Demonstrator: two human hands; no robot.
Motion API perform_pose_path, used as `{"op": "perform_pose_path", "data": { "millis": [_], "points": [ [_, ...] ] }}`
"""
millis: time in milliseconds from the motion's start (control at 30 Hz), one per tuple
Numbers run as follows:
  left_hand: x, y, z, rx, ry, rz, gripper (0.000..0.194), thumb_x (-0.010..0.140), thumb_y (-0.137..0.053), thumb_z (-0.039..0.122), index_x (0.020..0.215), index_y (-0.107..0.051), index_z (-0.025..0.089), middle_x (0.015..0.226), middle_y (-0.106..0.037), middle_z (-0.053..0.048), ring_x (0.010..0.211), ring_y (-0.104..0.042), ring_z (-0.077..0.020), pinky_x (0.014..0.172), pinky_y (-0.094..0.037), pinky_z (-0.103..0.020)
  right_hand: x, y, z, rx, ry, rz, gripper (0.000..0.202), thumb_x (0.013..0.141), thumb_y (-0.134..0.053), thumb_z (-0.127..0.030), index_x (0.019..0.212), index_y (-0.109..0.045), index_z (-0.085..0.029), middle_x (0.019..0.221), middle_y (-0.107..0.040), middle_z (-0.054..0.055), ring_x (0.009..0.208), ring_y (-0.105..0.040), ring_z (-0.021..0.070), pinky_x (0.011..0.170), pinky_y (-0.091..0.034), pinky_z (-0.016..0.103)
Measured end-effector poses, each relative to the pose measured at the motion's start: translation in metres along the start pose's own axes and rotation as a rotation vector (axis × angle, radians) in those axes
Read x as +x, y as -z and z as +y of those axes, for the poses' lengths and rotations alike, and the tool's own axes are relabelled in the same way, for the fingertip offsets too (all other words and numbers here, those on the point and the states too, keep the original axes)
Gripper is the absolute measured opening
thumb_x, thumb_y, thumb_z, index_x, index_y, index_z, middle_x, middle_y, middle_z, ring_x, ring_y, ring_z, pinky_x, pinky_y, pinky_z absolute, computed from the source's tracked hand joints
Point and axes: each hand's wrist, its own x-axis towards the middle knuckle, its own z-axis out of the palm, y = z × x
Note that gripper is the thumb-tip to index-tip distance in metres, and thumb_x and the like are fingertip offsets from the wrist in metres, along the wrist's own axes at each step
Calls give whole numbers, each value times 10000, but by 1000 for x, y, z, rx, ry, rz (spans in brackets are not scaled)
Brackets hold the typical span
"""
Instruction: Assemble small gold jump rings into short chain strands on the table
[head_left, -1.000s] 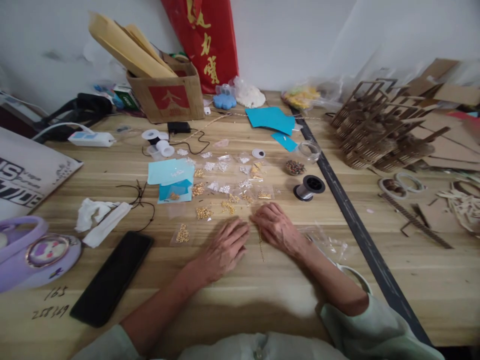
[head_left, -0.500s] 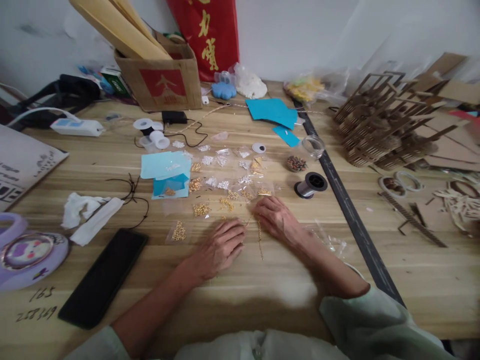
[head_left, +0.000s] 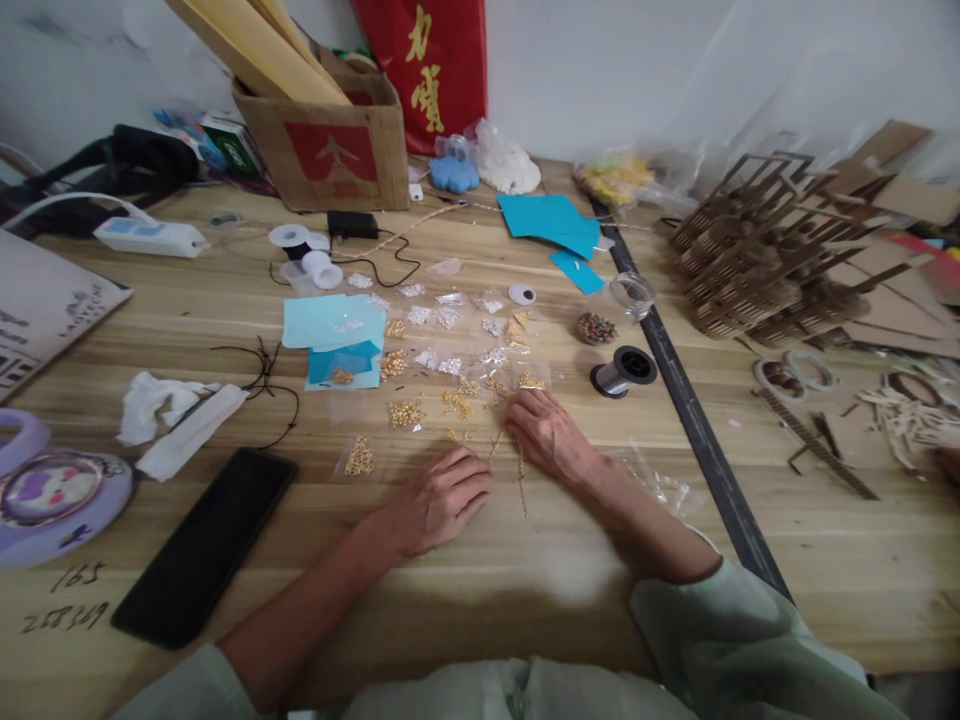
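Observation:
A thin gold chain point(head_left: 522, 480) runs between my hands, and one length of it trails down the wood towards me. My right hand point(head_left: 549, 432) is closed on the chain, its fingertips pressed together near a small bag of gold findings point(head_left: 531, 381). The fingers of my left hand point(head_left: 442, 497) are bent together at the chain's other end, with the thumb hidden underneath. Loose gold pieces point(head_left: 454, 405) lie just beyond the left hand. Further left are a pile of gold beads point(head_left: 405, 414) and a bag of gold rings point(head_left: 359, 456).
A wire spool point(head_left: 624, 371) and a jar of dark beads point(head_left: 596, 328) stand right of the bags. A black phone point(head_left: 206, 548) lies at left. Wooden baskets point(head_left: 750, 260) are stacked at right. A dark blurred shape point(head_left: 949, 462) enters at the right edge.
My view has shifted slightly. The hands stay almost in place, with a little more chain showing between them. The dark shape at the right edge has come into view.

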Motion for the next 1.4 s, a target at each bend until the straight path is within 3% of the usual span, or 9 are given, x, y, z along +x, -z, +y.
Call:
{"op": "perform_pose_path", "data": {
  "millis": [433,800,1100,1400],
  "points": [
    [2,6,2,-65,13,40,159,900,-489,117,934,-644,131,929,-686,-82,904,-614,-165,806,-537,-304,9,9,-6,-65,15,-49,165,931,-456,-185,813,-569,-170,864,-576,81,827,-477,206,767,-376,321],
    [2,9,-8,-164,232,300,127,872,-526,126,869,-652,140,809,-689,-61,753,-635,-139,706,-526,-273,29,1,-21,-176,-46,-76,172,935,-458,-189,793,-555,-176,883,-584,100,794,-500,216,717,-357,329],
    [2,8,-10,-154,264,309,124,864,-534,130,848,-657,139,798,-696,-57,755,-640,-142,716,-523,-275,30,-2,-21,-206,-50,-120,120,902,-472,-132,814,-541,-177,884,-596,97,801,-521,218,733,-372,334],
    [2,7,-9,-135,189,251,150,880,-510,132,902,-659,135,808,-676,-70,776,-616,-151,712,-518,-291,4,10,-5,233,-125,15,64,863,-474,-166,819,-515,-189,727,-590,26,640,-527,149,617,-391,258]
  ]
}}
